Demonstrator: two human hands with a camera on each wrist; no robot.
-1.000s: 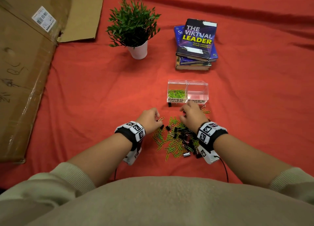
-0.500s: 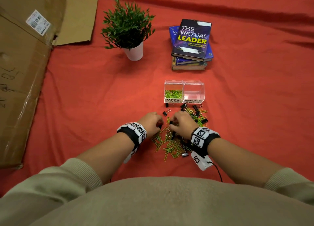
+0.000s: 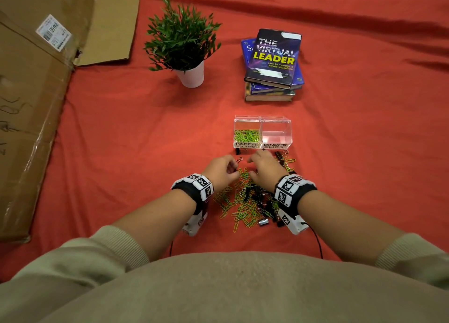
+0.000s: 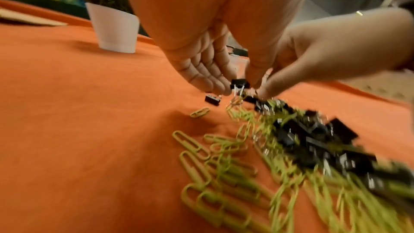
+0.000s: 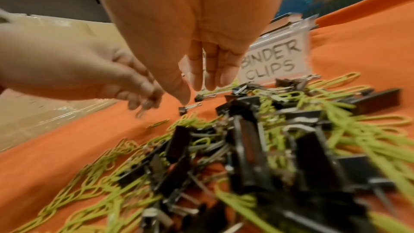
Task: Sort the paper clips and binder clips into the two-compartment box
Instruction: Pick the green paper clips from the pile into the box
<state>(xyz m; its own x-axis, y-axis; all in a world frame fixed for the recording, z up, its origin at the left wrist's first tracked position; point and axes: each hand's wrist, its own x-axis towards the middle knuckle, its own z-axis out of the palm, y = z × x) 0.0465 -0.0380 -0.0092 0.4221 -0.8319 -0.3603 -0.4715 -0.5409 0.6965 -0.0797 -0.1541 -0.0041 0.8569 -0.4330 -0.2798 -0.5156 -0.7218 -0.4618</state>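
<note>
A mixed pile of green paper clips (image 3: 243,201) and black binder clips (image 3: 260,196) lies on the red cloth in front of me. Just beyond it stands the clear two-compartment box (image 3: 262,118). Its left half, labelled PAPER CLIPS, holds green paper clips (image 3: 246,135). In its right half (image 3: 277,134), labelled BINDER CLIPS, I see nothing. My left hand (image 3: 230,169) pinches a small black binder clip (image 4: 239,83) between thumb and fingers. Close beside it, my right hand (image 3: 255,163) hangs over the pile's far end with straight fingers (image 5: 210,77) and holds nothing.
A few loose binder clips (image 3: 279,156) and paper clips (image 3: 289,162) lie by the box's front right corner. A potted plant (image 3: 184,55) and a stack of books (image 3: 272,65) stand further back. Flattened cardboard (image 3: 31,109) covers the left side.
My right hand has moved left from the box's front towards my left hand, uncovering the clips by the box. The left hand has hardly shifted.
</note>
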